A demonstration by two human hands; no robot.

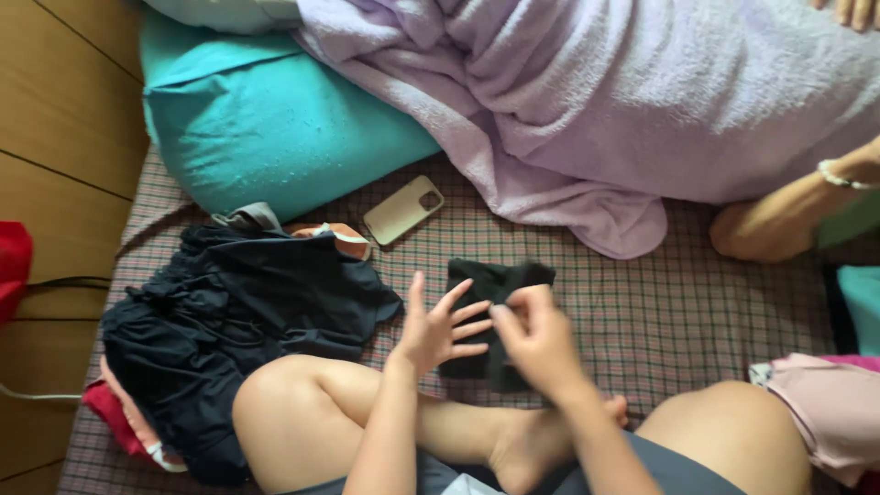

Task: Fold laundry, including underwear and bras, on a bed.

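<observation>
While both hands meet over the checked sheet (697,312) | right hand (536,344) pinches small black folded garment (490,312), lying just ahead of crossed legs, long axis running away from the person | left hand (438,328) splayed, fingers released, touching its left edge | right nearer

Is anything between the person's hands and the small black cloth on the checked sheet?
Nothing visible. The right hand already grips the black cloth at its near edge, and the left hand is spread open beside it, touching or nearly touching. The phone lies apart.
</observation>
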